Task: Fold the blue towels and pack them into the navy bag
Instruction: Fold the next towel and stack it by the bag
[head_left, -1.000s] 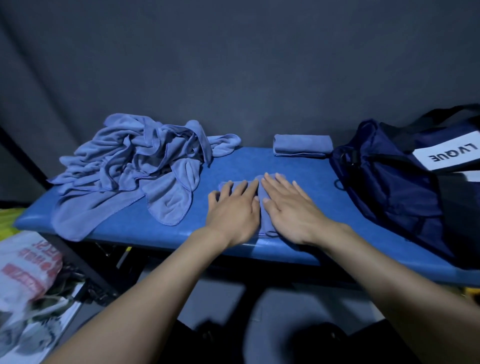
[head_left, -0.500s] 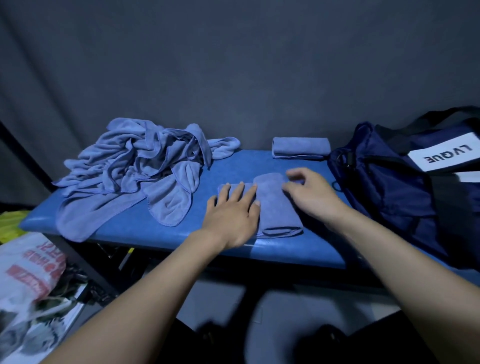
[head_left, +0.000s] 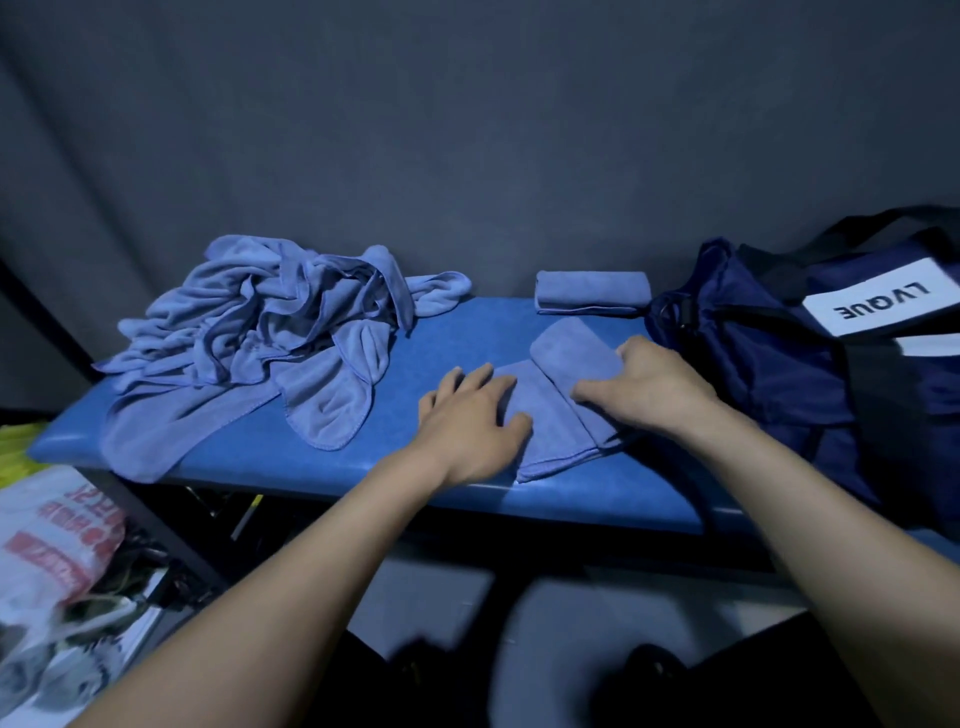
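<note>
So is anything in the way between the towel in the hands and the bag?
Nothing visible: the towel, held by the right hand, lies right beside the bag, with only bare bench between them.

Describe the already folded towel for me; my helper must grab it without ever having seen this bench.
Start at the navy bag on the right end of the blue bench. Just left of it, against the back wall, lies the folded towel. Unlike the crumpled pile at the far left and the towel under the hands, it is a neat untouched block.
</note>
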